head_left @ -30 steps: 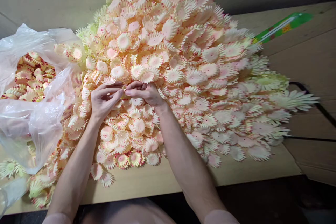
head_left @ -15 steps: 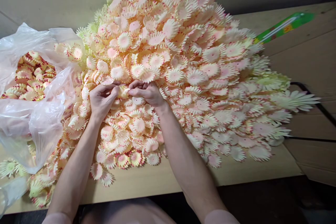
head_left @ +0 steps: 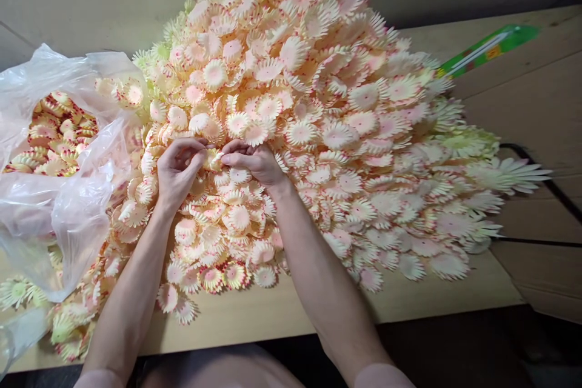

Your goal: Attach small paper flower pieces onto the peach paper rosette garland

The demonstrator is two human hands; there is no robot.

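Between my fingertips is a small pale yellow artificial flower piece (head_left: 214,159), partly hidden by the fingers. My left hand (head_left: 178,171) pinches its left side, thumb against the forefinger. On the right side, my right hand (head_left: 255,162) grips it between thumb and forefinger, the other fingers curled. Both hands are just above a large heap of artificial flower pieces (head_left: 339,133), cream and pale pink with fringed, pink-tipped edges. Some pieces directly below the hands overlap in loose layers.
At the left, an open clear plastic bag (head_left: 86,206) holds more flower pieces with redder tips. A green packet with white sticks (head_left: 493,51) leans at the back right. Cardboard (head_left: 527,115) lies at the right, and the wooden table (head_left: 254,321) shows along its front edge.
My left thumb and forefinger have shifted slightly on the small flower piece, the finger loop opening a little wider. My right hand stays nearly still. The view has shifted slightly.
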